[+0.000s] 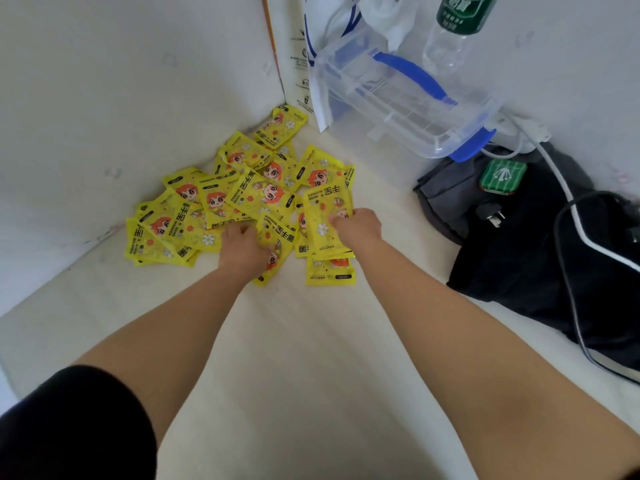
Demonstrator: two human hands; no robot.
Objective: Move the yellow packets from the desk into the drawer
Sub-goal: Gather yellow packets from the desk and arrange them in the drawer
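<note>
Several yellow packets (242, 188) with an orange-haired cartoon figure lie in a loose pile in the far left corner of the white desk (294, 358). My right hand (356, 228) grips a small stack of yellow packets (327, 220) at the pile's right edge, thumb on top. My left hand (244, 249) rests palm down on a packet (277, 251) at the pile's near edge, fingers curled over it. No drawer is in view.
A clear plastic box with blue clips (405, 105) stands at the back right, a water bottle (453, 29) behind it. A dark bag (526, 237) with a green tin (503, 176) and cables lies at the right. White walls close the corner.
</note>
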